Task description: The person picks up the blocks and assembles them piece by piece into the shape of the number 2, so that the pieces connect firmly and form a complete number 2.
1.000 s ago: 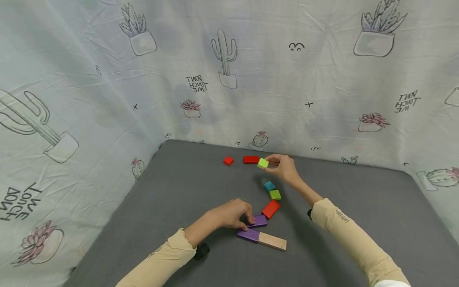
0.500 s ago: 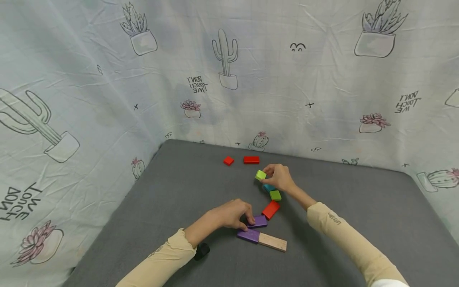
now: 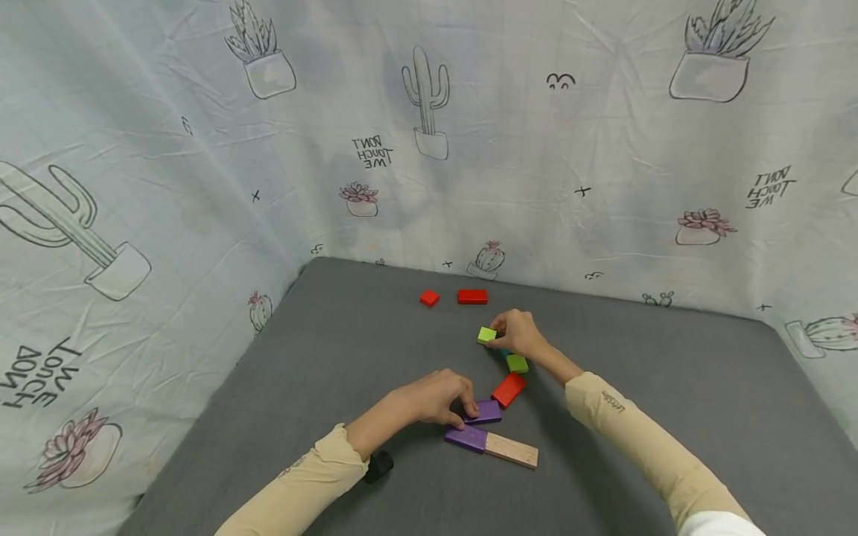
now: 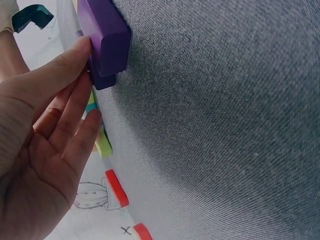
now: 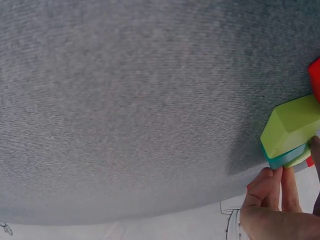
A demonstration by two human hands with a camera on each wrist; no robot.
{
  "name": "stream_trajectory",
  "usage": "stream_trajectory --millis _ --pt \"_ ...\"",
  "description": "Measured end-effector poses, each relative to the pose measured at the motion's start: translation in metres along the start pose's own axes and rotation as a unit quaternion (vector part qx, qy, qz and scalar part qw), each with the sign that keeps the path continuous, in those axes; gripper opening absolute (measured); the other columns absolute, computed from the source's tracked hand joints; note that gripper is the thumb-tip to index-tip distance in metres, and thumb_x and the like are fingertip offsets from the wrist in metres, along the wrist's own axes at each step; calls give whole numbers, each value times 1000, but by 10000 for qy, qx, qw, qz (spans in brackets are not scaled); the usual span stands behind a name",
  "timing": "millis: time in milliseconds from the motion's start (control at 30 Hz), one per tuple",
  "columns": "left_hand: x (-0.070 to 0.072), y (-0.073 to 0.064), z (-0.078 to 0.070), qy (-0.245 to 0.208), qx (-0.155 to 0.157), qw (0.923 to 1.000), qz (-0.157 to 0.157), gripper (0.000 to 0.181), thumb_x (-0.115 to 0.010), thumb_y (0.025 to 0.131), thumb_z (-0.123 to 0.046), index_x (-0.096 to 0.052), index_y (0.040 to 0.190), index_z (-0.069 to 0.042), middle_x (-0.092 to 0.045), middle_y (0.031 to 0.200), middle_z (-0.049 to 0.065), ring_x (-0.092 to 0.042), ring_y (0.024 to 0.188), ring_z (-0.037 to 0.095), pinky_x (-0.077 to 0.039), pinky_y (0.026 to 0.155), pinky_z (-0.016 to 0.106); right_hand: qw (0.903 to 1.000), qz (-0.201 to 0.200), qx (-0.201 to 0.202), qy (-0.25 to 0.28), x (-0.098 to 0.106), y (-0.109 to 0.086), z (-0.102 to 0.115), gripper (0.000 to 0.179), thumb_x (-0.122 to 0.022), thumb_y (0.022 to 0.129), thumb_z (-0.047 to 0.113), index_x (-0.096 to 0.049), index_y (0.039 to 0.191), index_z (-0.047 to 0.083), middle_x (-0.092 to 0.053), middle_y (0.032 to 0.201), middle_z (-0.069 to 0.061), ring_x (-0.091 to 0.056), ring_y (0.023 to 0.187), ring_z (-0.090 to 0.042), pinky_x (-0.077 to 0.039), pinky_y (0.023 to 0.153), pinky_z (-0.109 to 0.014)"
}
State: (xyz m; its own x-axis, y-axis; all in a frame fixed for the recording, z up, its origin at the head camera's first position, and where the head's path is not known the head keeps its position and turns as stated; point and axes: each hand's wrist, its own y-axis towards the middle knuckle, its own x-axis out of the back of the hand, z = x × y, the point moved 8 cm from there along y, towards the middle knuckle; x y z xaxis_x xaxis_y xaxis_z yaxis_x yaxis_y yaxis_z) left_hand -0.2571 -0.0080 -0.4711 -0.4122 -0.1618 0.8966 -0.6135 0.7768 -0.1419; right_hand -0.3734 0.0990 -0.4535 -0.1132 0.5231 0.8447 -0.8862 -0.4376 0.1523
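Between thumb and fingers, my right hand [image 3: 519,333] pinches a lime green block [image 3: 486,336] beside a teal block [image 3: 506,353], which the hand mostly covers. A second green block [image 3: 517,363] and a red block [image 3: 509,390] continue the curved row toward me. At its near end, my left hand [image 3: 436,398] has thumb and index finger at the left end of a purple block [image 3: 488,412]; the exact contact is partly hidden. Just nearer lies another purple block [image 3: 466,438], end to end with a plain wooden block [image 3: 512,450]. The left wrist view shows the thumb [image 4: 75,55] against the nearer purple block.
A small red block [image 3: 430,298] and a longer red block [image 3: 472,297] lie near the far edge of the grey cloth surface [image 3: 322,342]. Behind it hangs a pale curtain [image 3: 523,149] printed with cacti.
My right hand has brought the lime green block toward me and down, from near the far red block to beside the teal one. The left hand stays in place.
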Motion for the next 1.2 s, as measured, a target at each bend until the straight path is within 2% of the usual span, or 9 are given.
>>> stream_trajectory --millis 233,733,833,1033,1100,1200 --pt "-2 0 -1 2 -8 10000 -49 21 -81 76 -18 -78 97 -19 -64 94 -16 -58 94 -3 -46 87 18 9997 -74 213 132 1 -1 2 21 -77 81 11 -74 90 -7 -72 84 -15 -69 77 -27 -55 68 -40" --pt "1 -3 -3 7 -48 10000 -38 22 -81 77 -18 -77 98 -19 -64 95 -15 -58 94 -3 -46 88 18 9997 -51 -137 176 3 -4 -3 24 -77 81 14 -74 93 -6 -72 87 -16 -68 82 -28 -52 77 -49" --pt "3 -3 -1 -6 -47 10000 -29 21 -81 77 -18 -77 98 -19 -64 94 -16 -58 94 -3 -46 87 18 9996 -150 -146 200 9 1 -3 28 -75 83 16 -72 98 -8 -71 92 -18 -68 85 -31 -52 78 -50" --pt "4 -1 5 -35 3 10000 11 22 -82 76 -17 -77 98 -19 -64 94 -16 -58 93 -3 -46 87 19 9971 -616 -239 376 29 18 -5 27 -69 87 10 -68 104 -11 -69 99 -24 -66 87 -37 -52 77 -49" --pt "5 -1 5 -7 -54 10000 -4 22 -82 76 -18 -77 98 -19 -64 94 -15 -58 93 -3 -46 86 18 9966 -620 -355 406 31 26 -7 27 -69 87 8 -68 106 -11 -68 102 -24 -64 89 -37 -52 78 -49" --pt "6 0 3 8 -141 9999 -16 22 -82 76 -18 -77 97 -19 -65 94 -14 -59 93 -2 -46 86 17 9976 -391 -487 302 26 40 -11 29 -67 88 7 -65 111 -11 -65 109 -26 -63 95 -38 -51 81 -48"
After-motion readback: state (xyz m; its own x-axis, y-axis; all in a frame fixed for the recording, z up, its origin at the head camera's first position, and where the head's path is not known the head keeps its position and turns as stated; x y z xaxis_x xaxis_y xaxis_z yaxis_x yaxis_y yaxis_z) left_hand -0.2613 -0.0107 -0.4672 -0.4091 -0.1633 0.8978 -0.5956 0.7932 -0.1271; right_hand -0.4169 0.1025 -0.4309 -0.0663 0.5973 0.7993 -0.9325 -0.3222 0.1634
